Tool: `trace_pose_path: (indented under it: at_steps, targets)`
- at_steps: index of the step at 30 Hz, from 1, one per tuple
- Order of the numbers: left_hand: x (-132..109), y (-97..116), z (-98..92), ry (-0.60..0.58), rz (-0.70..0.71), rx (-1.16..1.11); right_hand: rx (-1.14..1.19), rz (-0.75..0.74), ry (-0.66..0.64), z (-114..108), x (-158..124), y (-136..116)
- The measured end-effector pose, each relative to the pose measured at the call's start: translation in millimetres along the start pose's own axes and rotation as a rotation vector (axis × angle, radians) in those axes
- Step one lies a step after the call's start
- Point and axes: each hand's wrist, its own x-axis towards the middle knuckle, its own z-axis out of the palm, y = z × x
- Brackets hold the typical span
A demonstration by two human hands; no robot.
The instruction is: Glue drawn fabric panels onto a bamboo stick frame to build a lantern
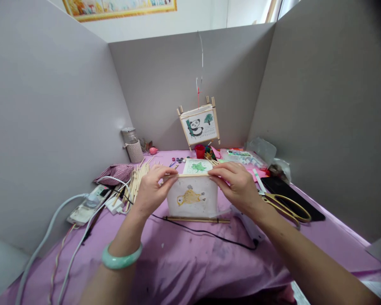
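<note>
My left hand (152,186) and my right hand (238,184) each pinch an end of a thin wooden stick (190,175) that runs along the top edge of a white paper panel (192,197) with a yellow animal drawn on it. The panel stands upright on the purple cloth (184,258). Another stick (197,220) lies along its bottom edge. Behind it lies a paper with a green leaf drawing (197,166). A green bangle (121,259) circles my left wrist.
A finished panda lantern (199,123) hangs at the back. A bundle of sticks (136,180) lies left, beside a power strip (89,203) and cables. Gold scissors (287,207) and a black phone (288,195) lie right. A red cup (200,151) and a jar (132,144) stand behind. Grey partitions enclose the desk.
</note>
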Motion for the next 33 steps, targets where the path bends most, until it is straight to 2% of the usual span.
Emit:
trace_pose_path:
  at_steps: [12,27,33]
  targets:
    - [-0.5,-4.6,10.6,0.074,0.138,0.117,-0.198,-0.138,0.061,3.8,1.6,-3.7]
    - [-1.2,-8.3,14.7,0.114,0.214,0.083,-0.270,-0.214,0.088,3.7,4.1,-2.6]
    - [-1.7,-6.0,11.1,0.094,0.225,0.172,-0.241,-0.193,0.059,3.3,2.8,-2.2]
